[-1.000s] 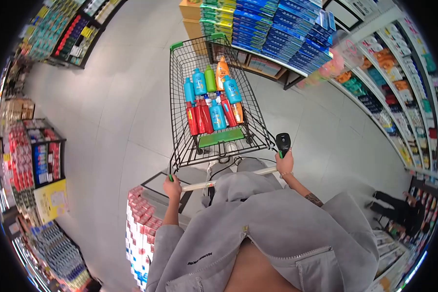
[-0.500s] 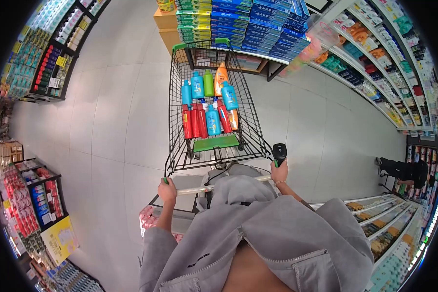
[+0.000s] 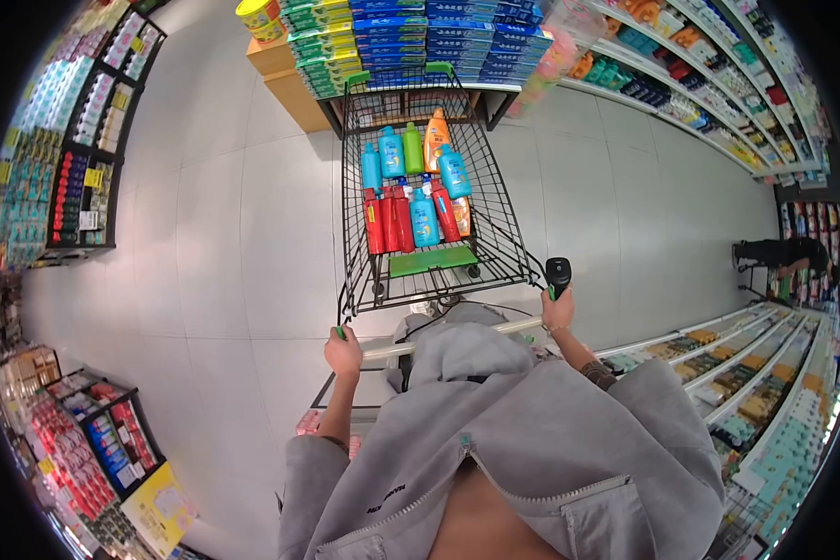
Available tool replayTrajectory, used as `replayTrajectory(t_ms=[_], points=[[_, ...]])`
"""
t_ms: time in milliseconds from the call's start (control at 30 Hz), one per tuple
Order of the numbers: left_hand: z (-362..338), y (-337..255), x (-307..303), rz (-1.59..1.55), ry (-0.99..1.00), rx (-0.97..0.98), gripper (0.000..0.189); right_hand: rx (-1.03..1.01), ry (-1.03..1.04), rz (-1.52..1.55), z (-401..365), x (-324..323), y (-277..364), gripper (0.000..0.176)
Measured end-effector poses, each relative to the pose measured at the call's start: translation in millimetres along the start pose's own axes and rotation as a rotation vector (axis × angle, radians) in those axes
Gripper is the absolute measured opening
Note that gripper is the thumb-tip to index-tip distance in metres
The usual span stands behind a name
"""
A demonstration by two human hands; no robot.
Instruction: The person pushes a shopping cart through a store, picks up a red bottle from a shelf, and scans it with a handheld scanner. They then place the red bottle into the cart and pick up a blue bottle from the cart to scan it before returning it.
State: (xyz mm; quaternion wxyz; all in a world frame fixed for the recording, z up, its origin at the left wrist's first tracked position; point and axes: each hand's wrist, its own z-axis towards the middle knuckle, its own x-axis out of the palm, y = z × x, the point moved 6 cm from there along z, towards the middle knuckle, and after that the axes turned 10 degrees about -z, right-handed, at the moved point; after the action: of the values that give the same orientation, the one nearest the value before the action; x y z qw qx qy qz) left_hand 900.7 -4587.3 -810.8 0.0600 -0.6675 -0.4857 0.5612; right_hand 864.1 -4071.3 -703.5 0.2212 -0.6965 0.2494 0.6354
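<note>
Black wire shopping cart (image 3: 432, 261) swinging rightward relative to stacked blue oblong boxes (image 3: 462, 42); left hand (image 3: 343, 353), right hand (image 3: 559, 310) curling round green-tipped cart handles (image 3: 341, 331), likely for steering.

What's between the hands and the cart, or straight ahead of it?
Nothing visible: left hand and right hand grip the handle of the cart. Straight ahead, stacked boxes block it; contact unclear.

Fingers (image 3: 342, 351) around handle (image 3: 388, 353), bottles (image 3: 424, 220) in cart (image 3: 432, 262)
</note>
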Motion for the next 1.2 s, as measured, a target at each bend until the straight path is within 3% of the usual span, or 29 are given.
replayTrajectory(t_ms=[100,467,867,1200], points=[[32.9,-13.7,1.8,-0.012,0.011,0.039,0.036,-0.03,-0.131,0.02,8.1,-5.3,16.0,0.05],[96.9,-42.9,-28.5,-0.011,0.098,0.122,0.032,0.115,-0.182,0.025,-27.3,-21.6,40.7,0.053],[148.7,-74.5,-43.5,0.009,0.248,0.18,0.031,0.322,-0.03,-0.026,-49.5,-56.6,80.4,0.057],[167.8,-121.7,-38.7,0.005,0.335,0.196,0.03,0.367,-0.076,-0.056,-26.3,-77.9,82.1,0.054]])
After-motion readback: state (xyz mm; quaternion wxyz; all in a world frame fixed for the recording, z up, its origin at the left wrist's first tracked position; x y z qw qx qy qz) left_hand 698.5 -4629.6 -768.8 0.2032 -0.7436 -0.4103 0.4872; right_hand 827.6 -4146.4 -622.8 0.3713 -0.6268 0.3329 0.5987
